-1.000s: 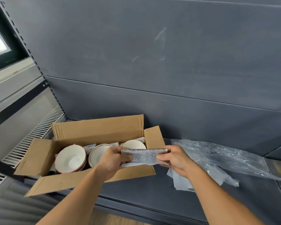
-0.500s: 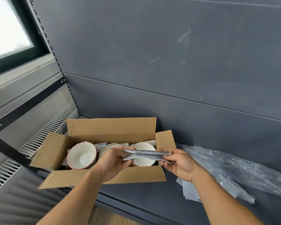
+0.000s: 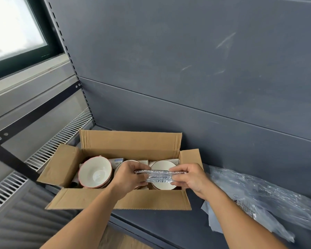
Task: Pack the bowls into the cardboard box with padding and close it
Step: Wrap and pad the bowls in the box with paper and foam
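Observation:
An open cardboard box [image 3: 129,144] sits on the dark shelf with its flaps spread out. Inside stand a pink-rimmed white bowl [image 3: 94,172] at the left, a middle bowl [image 3: 128,161] mostly hidden behind my left hand, and a dark-rimmed white bowl [image 3: 162,165] at the right. Over the box I hold a folded piece of bubble wrap padding [image 3: 159,176] flat between both hands. My left hand [image 3: 128,178] pinches its left end and my right hand [image 3: 190,177] pinches its right end.
A crumpled clear plastic bag [image 3: 258,198] and a sheet of pale paper [image 3: 209,214] lie on the shelf [image 3: 169,227] right of the box. A dark back panel rises behind it. A white vent grille [image 3: 48,150] and a window lie to the left.
The padding has been folded flatter and brought lower over the right bowls. The view has shifted, so the box appears further right and larger.

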The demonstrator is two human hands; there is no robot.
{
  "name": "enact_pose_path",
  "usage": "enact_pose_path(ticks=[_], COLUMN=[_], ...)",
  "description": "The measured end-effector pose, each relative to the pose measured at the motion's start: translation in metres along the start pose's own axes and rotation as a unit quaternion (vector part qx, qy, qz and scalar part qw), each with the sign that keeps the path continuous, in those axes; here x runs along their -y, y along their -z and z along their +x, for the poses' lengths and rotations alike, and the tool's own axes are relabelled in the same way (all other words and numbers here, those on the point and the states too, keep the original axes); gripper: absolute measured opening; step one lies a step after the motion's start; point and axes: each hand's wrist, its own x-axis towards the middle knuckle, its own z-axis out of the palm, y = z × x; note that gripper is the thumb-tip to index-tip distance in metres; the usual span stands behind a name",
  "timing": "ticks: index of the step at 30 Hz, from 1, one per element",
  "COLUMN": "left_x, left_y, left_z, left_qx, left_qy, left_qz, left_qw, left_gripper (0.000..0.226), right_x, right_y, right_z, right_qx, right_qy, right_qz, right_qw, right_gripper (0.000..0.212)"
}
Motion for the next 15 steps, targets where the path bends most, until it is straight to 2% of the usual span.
enact_pose_path(ticks=[5, 7, 10, 12, 15], left_x=[0.005, 0.008, 0.019, 0.026, 0.028], left_y=[-0.001, -0.003, -0.007, -0.012, -0.021], left_z=[0.012, 0.016, 0.024, 0.030, 0.034], left_qx=[-0.035, -0.041, -0.042, -0.026, 0.005], left_qy=[-0.001, 0.008, 0.031, 0.033, 0.018], left_qz=[0.016, 0.034, 0.089, 0.186, 0.328], left_qw=[0.999, 0.999, 0.995, 0.982, 0.944], left_gripper=[0.013, 0.013, 0.019, 0.027, 0.033], right_x=[-0.003, -0.006, -0.014, -0.018, -0.018], right_y=[-0.004, -0.001, 0.003, 0.004, 0.004], right_z=[0.010, 0.015, 0.024, 0.028, 0.029], right_qx=[-0.032, -0.019, 0.006, 0.013, 0.022], right_qy=[0.004, 0.001, -0.021, -0.029, -0.013], right_qz=[-0.032, -0.039, -0.040, -0.135, -0.342], right_qw=[0.999, 0.999, 0.999, 0.990, 0.939], right_gripper=[0.022, 0.022, 0.010, 0.008, 0.010])
